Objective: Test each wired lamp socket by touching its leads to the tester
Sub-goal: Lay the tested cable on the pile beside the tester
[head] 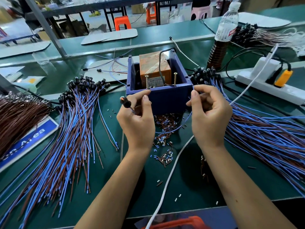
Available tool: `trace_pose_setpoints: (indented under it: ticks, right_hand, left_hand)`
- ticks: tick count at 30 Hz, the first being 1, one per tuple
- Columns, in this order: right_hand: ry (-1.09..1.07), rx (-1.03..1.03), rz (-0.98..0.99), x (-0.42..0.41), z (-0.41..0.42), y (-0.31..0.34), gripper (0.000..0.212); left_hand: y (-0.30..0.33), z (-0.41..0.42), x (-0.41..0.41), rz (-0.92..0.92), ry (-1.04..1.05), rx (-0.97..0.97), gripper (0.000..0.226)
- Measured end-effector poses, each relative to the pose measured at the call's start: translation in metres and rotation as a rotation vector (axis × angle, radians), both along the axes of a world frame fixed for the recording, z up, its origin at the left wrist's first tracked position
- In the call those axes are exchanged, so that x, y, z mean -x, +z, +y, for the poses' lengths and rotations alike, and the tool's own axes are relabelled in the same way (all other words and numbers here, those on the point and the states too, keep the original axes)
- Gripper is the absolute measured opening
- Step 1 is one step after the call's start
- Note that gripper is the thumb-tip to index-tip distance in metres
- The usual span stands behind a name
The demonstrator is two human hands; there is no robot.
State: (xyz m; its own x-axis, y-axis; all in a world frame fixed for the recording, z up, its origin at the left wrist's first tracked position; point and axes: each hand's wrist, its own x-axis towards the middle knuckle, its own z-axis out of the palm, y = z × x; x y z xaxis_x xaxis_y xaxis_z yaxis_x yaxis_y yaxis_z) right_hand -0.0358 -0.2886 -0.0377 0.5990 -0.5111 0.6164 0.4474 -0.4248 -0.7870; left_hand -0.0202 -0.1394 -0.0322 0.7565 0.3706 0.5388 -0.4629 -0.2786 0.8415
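Green bench mat [181, 187] fills my view, with bundles of wired sockets [77, 116] fanned to either side. Centre sits the blue tester box [170, 98] with two upright screws [146, 81] as contacts. My left hand [137, 119] grasps one lamp socket [125, 101], apparently glowing; my right hand [209, 114] pinches its blue lead [171, 130] near the box's corner. I judge it featherlight, the leads limp, so I'd hold close to the bare ends.

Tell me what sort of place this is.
Probably a factory assembly line: heaps of wired lamp sockets on a long green bench, a boxed tester between the person's hands, more benches and plastic stools behind.
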Motion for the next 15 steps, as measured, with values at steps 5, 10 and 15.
trace_pose_setpoints:
  ticks: [5,10,15]
  right_hand:
    - [-0.027,-0.059,-0.018,0.035,-0.028,-0.002,0.009]
    - [-0.218,-0.08,0.028,0.074,-0.075,-0.002,0.006]
    - [-0.442,-0.152,0.093,0.098,-0.129,0.002,0.011]
  left_hand:
    - [0.023,-0.036,0.003,0.175,-0.241,-0.216,0.016]
    - [0.048,-0.129,0.008,0.532,-0.657,-0.39,0.01]
    - [0.042,-0.231,0.016,0.864,-0.92,-0.339,0.011]
